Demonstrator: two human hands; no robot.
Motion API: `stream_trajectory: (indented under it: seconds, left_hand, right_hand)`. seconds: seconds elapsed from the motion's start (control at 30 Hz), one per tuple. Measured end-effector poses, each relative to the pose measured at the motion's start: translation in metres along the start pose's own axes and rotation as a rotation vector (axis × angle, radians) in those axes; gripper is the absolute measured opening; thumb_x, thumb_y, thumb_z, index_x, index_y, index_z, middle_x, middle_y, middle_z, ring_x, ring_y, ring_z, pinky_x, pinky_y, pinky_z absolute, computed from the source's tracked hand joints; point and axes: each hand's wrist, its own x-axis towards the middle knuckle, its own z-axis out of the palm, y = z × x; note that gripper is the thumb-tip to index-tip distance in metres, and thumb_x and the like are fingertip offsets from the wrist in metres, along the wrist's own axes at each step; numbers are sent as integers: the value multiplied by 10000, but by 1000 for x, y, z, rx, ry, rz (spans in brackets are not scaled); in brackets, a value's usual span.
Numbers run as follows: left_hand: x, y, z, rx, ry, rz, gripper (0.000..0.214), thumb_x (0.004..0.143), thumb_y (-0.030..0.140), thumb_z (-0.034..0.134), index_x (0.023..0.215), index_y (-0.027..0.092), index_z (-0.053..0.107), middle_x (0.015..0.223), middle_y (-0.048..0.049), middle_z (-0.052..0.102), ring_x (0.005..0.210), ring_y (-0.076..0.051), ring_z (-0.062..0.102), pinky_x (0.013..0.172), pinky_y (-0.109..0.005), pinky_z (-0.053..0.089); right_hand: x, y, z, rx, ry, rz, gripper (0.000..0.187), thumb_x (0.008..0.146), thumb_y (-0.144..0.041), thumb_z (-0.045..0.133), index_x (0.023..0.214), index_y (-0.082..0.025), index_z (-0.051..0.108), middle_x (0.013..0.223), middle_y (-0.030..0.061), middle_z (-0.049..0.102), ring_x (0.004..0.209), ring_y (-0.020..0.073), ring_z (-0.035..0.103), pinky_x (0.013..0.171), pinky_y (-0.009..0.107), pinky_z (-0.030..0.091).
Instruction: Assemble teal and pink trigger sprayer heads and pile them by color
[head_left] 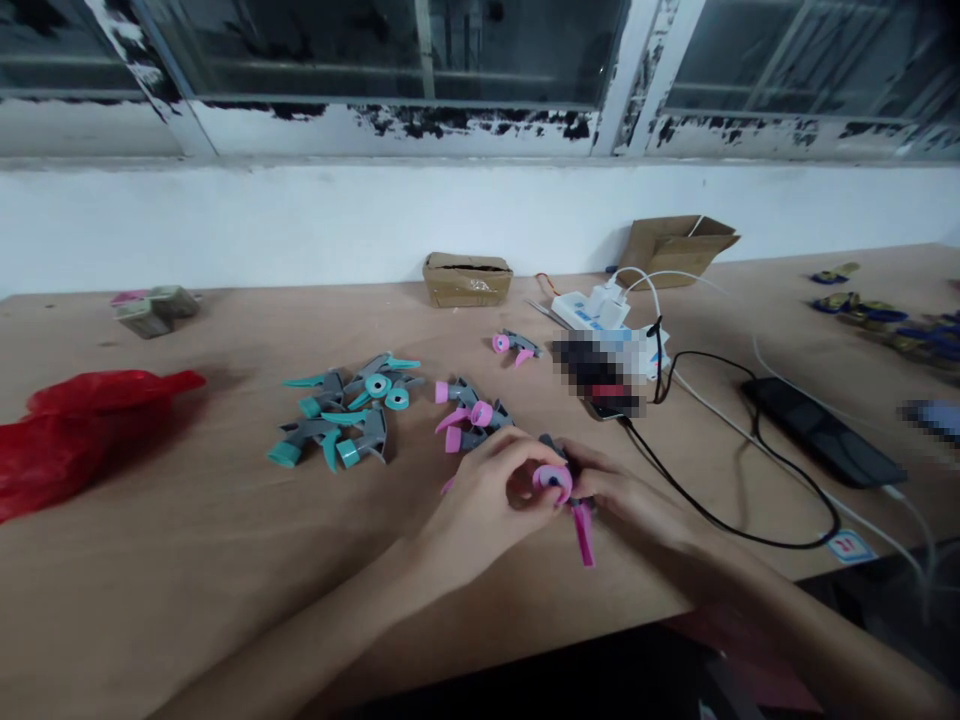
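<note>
A grey and pink trigger spray head (583, 530) is between my two hands, above the table near its front edge. My left hand (487, 500) pinches its round pink collar with thumb and forefinger. Closed around the grey body from the right is my right hand (604, 482), its fingers partly hidden behind the part. Just beyond my left hand lie several pink and grey spray heads (469, 415), one partly covered by that hand. A group of teal and grey spray heads (349, 410) rests further left. Another pink and grey spray head (516, 346) lies alone behind them.
A red plastic bag (82, 430) lies at the left. A power strip (600, 310) with white chargers, cables and a black phone (825, 430) occupy the right. Small cardboard boxes (469, 282) stand by the wall; blue and yellow parts (885, 315) lie far right.
</note>
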Motion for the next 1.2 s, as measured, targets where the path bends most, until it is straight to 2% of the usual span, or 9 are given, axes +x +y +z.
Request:
stream_trajectory:
  seconds: [0.1, 0.17, 0.33, 0.43, 0.7, 0.87, 1.0, 1.2]
  left_hand:
    - [9, 0, -10, 9, -156, -18, 133, 781, 146, 603, 906, 191, 600, 949, -19, 549, 810, -119, 565, 719, -247, 496]
    - [14, 1, -15, 47, -249, 8, 133, 789, 146, 598, 911, 199, 601, 968, -11, 549, 825, -117, 564, 734, -242, 483]
    - [23, 3, -17, 199, -358, 82, 141, 775, 102, 578, 868, 206, 600, 954, 7, 551, 823, -121, 552, 737, -241, 441]
    - [26, 2, -13, 212, -368, 97, 140, 758, 97, 575, 861, 192, 586, 953, 1, 545, 792, -115, 548, 715, -235, 436]
    - [22, 2, -6, 276, -295, 147, 168, 738, 109, 551, 882, 187, 589, 970, -18, 565, 793, -133, 568, 728, -264, 462]
    - [18, 3, -6, 333, -283, 168, 161, 762, 109, 512, 884, 179, 591, 998, -27, 561, 809, -137, 571, 752, -275, 475]
    - [18, 3, -6, 363, -324, 132, 185, 733, 69, 502, 866, 176, 574, 1000, -28, 554, 780, -134, 567, 723, -273, 476]
    - [23, 1, -10, 239, -323, 112, 178, 748, 89, 550, 888, 186, 600, 969, -18, 573, 815, -133, 578, 761, -262, 464]
  right_hand:
    - [-5, -4, 2, -60, 40, -10, 309, 644, -136, 492, 944, -204, 519, 909, 8, 566, 835, 158, 501, 704, 268, 402]
    - [-8, -3, 4, -41, 42, 25, 354, 654, -131, 482, 998, -213, 485, 919, 6, 566, 810, 156, 513, 708, 284, 407]
    - [-15, -4, 9, -85, 106, 96, 351, 703, -144, 456, 1046, -208, 419, 735, -13, 556, 745, 166, 531, 738, 323, 412]
    - [-19, -6, 10, -137, 158, 105, 331, 714, -164, 456, 1039, -209, 408, 715, -8, 544, 813, 193, 547, 749, 334, 421]
    - [-25, -6, 13, -193, 244, 69, 323, 747, -253, 500, 1058, -230, 416, 1077, 53, 561, 993, 232, 534, 842, 384, 429]
    - [-26, -4, 19, -182, 284, 76, 344, 752, -250, 481, 1081, -233, 384, 1098, 53, 557, 1013, 229, 526, 881, 394, 404]
    - [-25, 0, 20, -162, 270, 101, 370, 744, -235, 476, 1093, -224, 353, 1019, 43, 578, 927, 207, 545, 843, 368, 420]
    - [-24, 0, 19, -138, 239, 99, 380, 736, -221, 484, 1092, -239, 352, 1020, 35, 581, 951, 209, 556, 822, 356, 445]
